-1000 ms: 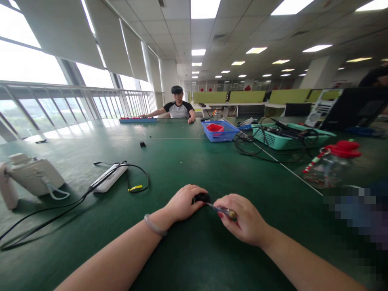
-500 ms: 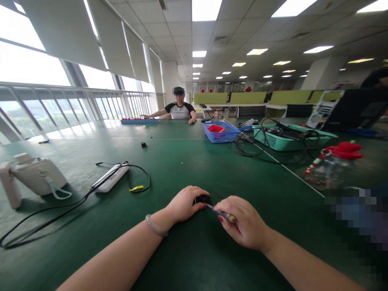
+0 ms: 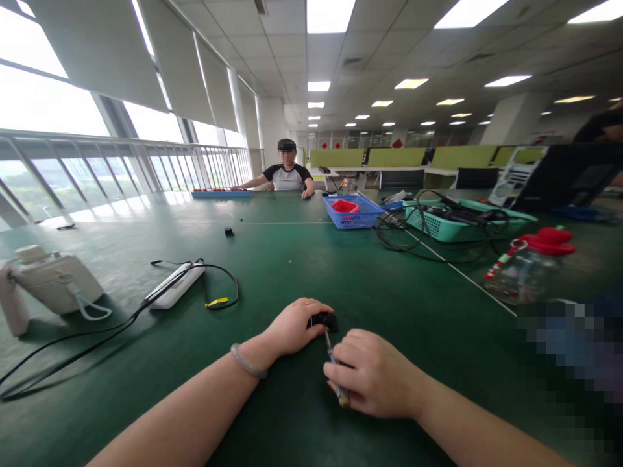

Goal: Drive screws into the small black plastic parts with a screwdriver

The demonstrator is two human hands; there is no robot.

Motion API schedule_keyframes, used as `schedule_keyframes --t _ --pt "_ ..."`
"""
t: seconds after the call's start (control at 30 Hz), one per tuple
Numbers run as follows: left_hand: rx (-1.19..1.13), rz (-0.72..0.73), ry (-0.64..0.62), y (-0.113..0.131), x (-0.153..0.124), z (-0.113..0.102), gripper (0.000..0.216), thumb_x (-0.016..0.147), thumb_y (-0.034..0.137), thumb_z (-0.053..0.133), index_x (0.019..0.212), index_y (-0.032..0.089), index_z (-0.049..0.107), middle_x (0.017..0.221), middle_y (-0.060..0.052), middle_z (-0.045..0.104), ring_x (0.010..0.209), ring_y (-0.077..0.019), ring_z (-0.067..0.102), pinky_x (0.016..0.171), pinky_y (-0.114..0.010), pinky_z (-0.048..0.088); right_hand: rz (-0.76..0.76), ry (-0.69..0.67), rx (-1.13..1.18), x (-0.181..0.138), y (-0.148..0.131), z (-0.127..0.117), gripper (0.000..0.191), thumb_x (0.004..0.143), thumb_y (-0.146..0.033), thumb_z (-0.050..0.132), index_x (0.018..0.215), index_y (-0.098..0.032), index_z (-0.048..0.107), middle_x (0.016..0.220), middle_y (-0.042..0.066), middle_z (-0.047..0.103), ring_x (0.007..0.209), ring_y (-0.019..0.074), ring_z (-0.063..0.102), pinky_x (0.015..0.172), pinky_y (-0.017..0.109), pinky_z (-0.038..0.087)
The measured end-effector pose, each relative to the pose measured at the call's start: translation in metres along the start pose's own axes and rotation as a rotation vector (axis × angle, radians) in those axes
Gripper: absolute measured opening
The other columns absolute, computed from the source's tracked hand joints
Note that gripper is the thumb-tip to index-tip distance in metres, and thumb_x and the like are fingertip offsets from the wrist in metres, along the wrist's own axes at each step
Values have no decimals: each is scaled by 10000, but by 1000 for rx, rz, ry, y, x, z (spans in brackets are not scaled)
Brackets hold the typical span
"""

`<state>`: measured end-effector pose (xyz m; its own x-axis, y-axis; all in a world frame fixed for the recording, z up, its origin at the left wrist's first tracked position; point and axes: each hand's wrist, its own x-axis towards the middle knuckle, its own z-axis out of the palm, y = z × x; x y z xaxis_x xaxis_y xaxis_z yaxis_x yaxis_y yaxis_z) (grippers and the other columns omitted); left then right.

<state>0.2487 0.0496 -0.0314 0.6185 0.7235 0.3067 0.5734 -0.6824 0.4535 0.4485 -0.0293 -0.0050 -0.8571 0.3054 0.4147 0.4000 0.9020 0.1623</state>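
Left hand (image 3: 294, 326) pins a small black part (image 3: 325, 320) on the table (image 3: 292, 259); right hand (image 3: 372, 379) grips a thin screwdriver (image 3: 331, 358). Part looks light, hard, skittish: best pinched by its sides.

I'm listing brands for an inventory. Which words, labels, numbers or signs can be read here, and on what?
No text can be read.
Red diamond signs on the far wall: too small to read.
White power strip, red-capped bottle: no legible marking.
Small black part at the left hand, tool in the right hand: no print shows.
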Motion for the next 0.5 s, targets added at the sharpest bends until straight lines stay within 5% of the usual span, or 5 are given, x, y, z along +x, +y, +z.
schedule_keyframes --t 0.5 --pt "-8 -41 0 3 1 -2 363 818 252 630 1181 266 615 1175 -17 663 1088 -212 573 992 -369 439 17 -144 27 2 -2 7 141 879 -319 545 822 -200 594 752 11 591 675 149 489 628 316 311"
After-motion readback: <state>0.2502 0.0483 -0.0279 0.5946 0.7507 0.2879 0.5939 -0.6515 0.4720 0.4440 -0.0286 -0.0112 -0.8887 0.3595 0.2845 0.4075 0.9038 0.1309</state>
